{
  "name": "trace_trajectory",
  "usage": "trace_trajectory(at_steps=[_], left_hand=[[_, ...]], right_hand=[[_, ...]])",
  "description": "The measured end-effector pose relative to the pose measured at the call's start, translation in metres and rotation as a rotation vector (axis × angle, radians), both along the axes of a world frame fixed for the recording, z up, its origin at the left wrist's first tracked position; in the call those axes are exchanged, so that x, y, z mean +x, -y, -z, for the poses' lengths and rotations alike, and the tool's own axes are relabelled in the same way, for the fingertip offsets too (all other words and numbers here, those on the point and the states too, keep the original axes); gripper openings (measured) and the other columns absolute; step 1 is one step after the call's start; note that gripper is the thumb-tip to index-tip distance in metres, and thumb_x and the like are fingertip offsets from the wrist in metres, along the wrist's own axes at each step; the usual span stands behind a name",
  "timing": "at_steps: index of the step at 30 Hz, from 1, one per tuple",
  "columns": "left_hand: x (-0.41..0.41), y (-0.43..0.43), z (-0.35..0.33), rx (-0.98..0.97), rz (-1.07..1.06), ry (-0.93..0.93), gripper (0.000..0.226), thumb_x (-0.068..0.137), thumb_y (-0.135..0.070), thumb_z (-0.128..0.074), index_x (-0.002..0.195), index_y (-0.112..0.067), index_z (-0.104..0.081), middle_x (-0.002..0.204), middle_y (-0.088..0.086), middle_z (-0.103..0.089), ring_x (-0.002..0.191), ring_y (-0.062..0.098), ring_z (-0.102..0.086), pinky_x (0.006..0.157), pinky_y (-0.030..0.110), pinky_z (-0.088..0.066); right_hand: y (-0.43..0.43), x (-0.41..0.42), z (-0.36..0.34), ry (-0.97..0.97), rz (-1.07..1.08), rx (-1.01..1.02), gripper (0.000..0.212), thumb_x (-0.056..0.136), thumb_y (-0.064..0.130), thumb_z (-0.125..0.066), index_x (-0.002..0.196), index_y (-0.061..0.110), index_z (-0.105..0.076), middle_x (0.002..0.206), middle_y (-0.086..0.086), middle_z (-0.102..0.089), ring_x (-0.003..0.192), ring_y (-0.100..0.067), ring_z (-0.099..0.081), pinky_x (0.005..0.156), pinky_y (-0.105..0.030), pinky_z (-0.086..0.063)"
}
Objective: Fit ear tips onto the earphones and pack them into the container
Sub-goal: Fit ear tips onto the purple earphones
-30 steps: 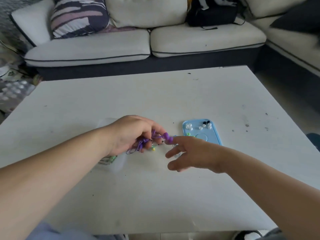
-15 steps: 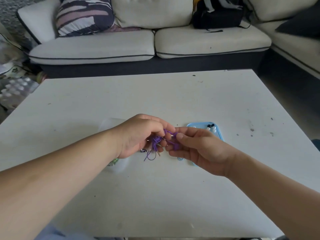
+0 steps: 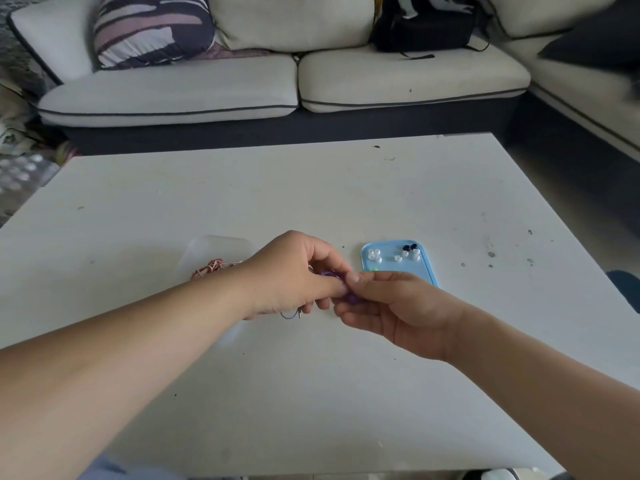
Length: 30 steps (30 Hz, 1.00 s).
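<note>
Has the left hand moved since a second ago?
Yes. The left hand has shifted right, closer to the blue tray and away from the clear container.

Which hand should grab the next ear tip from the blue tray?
Probably the right hand: the blue tray of loose ear tips lies just behind it, while the left hand is farther off and grips most of the purple earphones.
</note>
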<state>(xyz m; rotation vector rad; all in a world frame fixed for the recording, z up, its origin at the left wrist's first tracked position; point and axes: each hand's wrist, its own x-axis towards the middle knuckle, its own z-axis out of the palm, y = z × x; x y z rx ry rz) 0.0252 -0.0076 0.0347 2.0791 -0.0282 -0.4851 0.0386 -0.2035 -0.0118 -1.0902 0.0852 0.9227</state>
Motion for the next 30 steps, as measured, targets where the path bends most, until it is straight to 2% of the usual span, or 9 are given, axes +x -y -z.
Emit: trace_trajectory(at_steps=[2,5,11,13,15,17,22,27,30], left_hand=[[0.003,0.003,0.002,0.078,-0.012,0.007,0.004,0.094,-0.026,-0.074,0.096,-0.026,-0.078,0.064,-0.004,-0.071,0.047,0.007,-0.057,0.044,0.023,-0.043],[0.006,0.005,0.006,0.122,-0.032,0.001,0.008,0.098,-0.028,-0.069,0.098,-0.022,-0.074,0.061,-0.009,-0.07,0.042,0.005,-0.056,0.041,0.019,-0.037],[0.006,0.012,0.01,0.115,-0.04,-0.018,0.008,0.097,-0.031,-0.07,0.094,-0.024,-0.072,0.081,-0.009,-0.076,0.061,0.015,-0.069,0.046,0.027,-0.044],[0.007,0.014,0.012,0.108,-0.036,-0.036,0.01,0.097,-0.034,-0.069,0.093,-0.025,-0.072,0.083,-0.005,-0.077,0.065,0.027,-0.072,0.048,0.034,-0.05],[0.008,0.016,0.013,0.082,-0.048,-0.031,0.011,0.095,-0.036,-0.069,0.09,-0.028,-0.072,0.087,0.0,-0.077,0.08,0.036,-0.076,0.057,0.053,-0.059],[0.008,0.019,0.015,0.066,-0.053,-0.031,0.011,0.095,-0.037,-0.068,0.089,-0.029,-0.072,0.087,0.0,-0.077,0.086,0.037,-0.076,0.062,0.06,-0.059],[0.01,0.031,0.017,0.075,-0.036,-0.056,0.013,0.101,-0.032,-0.06,0.097,-0.022,-0.067,0.084,0.0,-0.076,0.071,0.023,-0.075,0.055,0.041,-0.048],[0.014,0.039,0.023,0.063,-0.036,-0.096,0.017,0.102,-0.037,-0.055,0.098,-0.024,-0.063,0.084,0.003,-0.077,0.077,0.032,-0.076,0.058,0.042,-0.047],[0.018,0.046,0.024,0.094,-0.071,-0.101,0.018,0.103,-0.037,-0.053,0.095,-0.025,-0.064,0.077,-0.002,-0.073,0.053,0.018,-0.06,0.052,0.031,-0.041]], right_hand=[[0.003,0.0,0.001,-0.028,0.032,0.019,0.023,0.1,0.013,-0.059,0.105,-0.003,-0.074,0.099,-0.018,-0.071,0.085,-0.023,-0.073,0.078,-0.028,-0.062],[0.006,-0.001,0.001,-0.039,0.038,0.065,0.026,0.099,-0.006,-0.053,0.12,-0.008,-0.069,0.111,-0.02,-0.072,0.099,-0.024,-0.073,0.084,-0.027,-0.061],[0.011,0.0,0.004,-0.049,0.126,0.033,0.025,0.095,-0.009,-0.057,0.116,-0.009,-0.071,0.113,-0.019,-0.073,0.102,-0.021,-0.073,0.087,-0.025,-0.06],[0.013,0.001,0.005,-0.048,0.156,0.015,0.02,0.096,-0.004,-0.059,0.111,-0.008,-0.072,0.114,-0.021,-0.073,0.103,-0.022,-0.072,0.088,-0.026,-0.06],[0.014,0.0,0.005,-0.045,0.164,-0.016,0.018,0.099,0.001,-0.059,0.106,-0.005,-0.074,0.107,-0.021,-0.073,0.095,-0.022,-0.074,0.081,-0.026,-0.062],[0.014,-0.001,0.006,-0.042,0.149,-0.052,0.017,0.1,0.005,-0.06,0.106,-0.001,-0.074,0.1,-0.018,-0.071,0.083,-0.022,-0.074,0.074,-0.027,-0.062],[0.018,-0.001,0.008,-0.029,0.168,-0.09,0.018,0.097,0.001,-0.063,0.109,-0.009,-0.071,0.095,-0.017,-0.074,0.077,-0.021,-0.074,0.072,-0.026,-0.061],[0.023,-0.001,0.011,-0.006,0.167,-0.135,0.026,0.094,0.011,-0.071,0.111,-0.008,-0.071,0.098,-0.017,-0.073,0.075,-0.02,-0.07,0.07,-0.028,-0.06],[0.028,0.0,0.008,0.033,0.166,-0.176,0.02,0.092,0.019,-0.074,0.098,-0.001,-0.074,0.085,-0.013,-0.069,0.069,-0.02,-0.067,0.066,-0.03,-0.06]])
